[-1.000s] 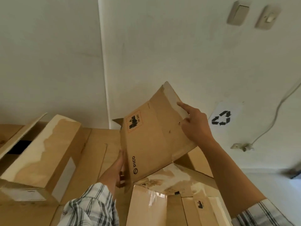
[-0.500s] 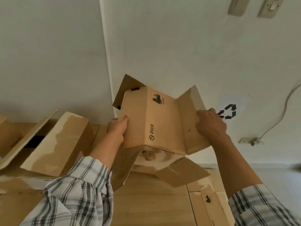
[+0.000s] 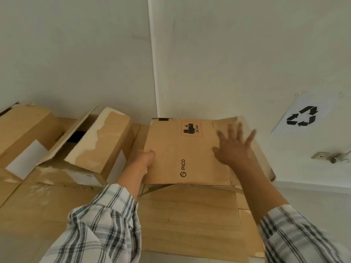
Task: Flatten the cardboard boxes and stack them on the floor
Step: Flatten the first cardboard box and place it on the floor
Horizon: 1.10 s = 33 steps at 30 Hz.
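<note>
A brown PICO cardboard box (image 3: 182, 149), folded nearly flat, lies on top of a pile of flattened cardboard (image 3: 186, 221) on the floor by the wall corner. My left hand (image 3: 144, 158) grips the box's left edge, thumb on top. Over the right part of the box my right hand (image 3: 234, 147) is spread flat with fingers apart, blurred by motion; whether it touches the cardboard I cannot tell. Plaid sleeves cover both forearms at the bottom of the view.
Two unflattened boxes stand to the left: one with an open flap (image 3: 91, 147) and another (image 3: 22, 130) at the far left. A recycling sign (image 3: 302, 116) and a wall socket with cable (image 3: 330, 156) are on the right wall. Bare floor (image 3: 313, 198) lies to the right.
The box was held up in the air with both hands; now it is down on the flat pile and folded flatter. My right hand has let go and spread open.
</note>
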{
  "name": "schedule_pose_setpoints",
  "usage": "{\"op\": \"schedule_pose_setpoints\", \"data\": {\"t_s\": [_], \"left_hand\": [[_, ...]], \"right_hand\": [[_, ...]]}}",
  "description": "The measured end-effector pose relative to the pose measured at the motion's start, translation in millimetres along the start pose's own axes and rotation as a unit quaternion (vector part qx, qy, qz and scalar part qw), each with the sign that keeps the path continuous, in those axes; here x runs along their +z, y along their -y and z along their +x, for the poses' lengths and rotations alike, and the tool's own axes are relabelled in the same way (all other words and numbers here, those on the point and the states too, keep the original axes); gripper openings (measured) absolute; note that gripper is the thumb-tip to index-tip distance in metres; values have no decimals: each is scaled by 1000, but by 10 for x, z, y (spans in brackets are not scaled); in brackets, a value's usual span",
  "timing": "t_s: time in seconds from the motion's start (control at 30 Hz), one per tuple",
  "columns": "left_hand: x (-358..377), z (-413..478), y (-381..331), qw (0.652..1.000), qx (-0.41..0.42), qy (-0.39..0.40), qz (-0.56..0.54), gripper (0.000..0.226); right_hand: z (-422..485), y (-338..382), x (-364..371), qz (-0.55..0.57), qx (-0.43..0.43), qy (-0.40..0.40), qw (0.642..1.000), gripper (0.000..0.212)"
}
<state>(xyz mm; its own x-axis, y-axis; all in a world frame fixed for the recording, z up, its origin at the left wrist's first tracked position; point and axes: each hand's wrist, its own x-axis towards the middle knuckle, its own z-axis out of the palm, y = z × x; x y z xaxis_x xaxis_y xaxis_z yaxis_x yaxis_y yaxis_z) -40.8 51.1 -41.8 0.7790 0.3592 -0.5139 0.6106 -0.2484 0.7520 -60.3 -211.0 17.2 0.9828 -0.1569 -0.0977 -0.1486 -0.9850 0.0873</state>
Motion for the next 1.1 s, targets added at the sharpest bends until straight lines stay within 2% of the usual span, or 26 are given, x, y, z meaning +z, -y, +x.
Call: {"op": "schedule_pose_setpoints", "data": {"t_s": [0.07, 0.13, 0.27, 0.4, 0.47, 0.53, 0.6, 0.67, 0.73, 0.8, 0.87, 0.97, 1.1], "left_hand": [[36, -42, 63, 1000, -12, 11, 5, 61], [56, -58, 166, 999, -31, 26, 15, 62], [73, 7, 568, 993, -72, 65, 63, 58], [200, 117, 970, 986, -89, 76, 115, 58], [290, 112, 1067, 979, -78, 74, 175, 52], [396, 105, 1092, 958, -38, 60, 278, 51], [512, 123, 1088, 923, 17, 10, 384, 72], [661, 188, 1052, 872, 129, -39, 470, 95], [847, 315, 954, 833, 234, -19, 501, 100], [1059, 495, 820, 814, 287, 35, 504, 92], [1283, 699, 698, 802, 303, 78, 509, 84], [1503, 985, 588, 795, 283, 129, 521, 77], [1584, 1133, 593, 796, 253, 143, 531, 77]], "right_hand": [[-34, 236, 261, 77, -61, 30, 995, 66], [-101, 438, 531, 125, -87, 78, 985, 65], [-216, 642, 1071, 140, -84, 158, 974, 65], [-333, 648, 1632, 134, -80, 236, 959, 67], [-371, 602, 1838, 119, -83, 256, 956, 68], [-368, 574, 2000, 100, -94, 255, 957, 69], [-330, 576, 2118, 87, -105, 229, 964, 68], [-238, 588, 2195, 86, -99, 194, 972, 68], [-54, 597, 2242, 80, -84, 161, 980, 70], [216, 613, 2251, 78, -72, 141, 984, 72], [525, 625, 2259, 82, -57, 132, 986, 73], [875, 619, 2279, 95, -28, 156, 983, 71], [934, 619, 2328, 108, -18, 165, 980, 68]]}}
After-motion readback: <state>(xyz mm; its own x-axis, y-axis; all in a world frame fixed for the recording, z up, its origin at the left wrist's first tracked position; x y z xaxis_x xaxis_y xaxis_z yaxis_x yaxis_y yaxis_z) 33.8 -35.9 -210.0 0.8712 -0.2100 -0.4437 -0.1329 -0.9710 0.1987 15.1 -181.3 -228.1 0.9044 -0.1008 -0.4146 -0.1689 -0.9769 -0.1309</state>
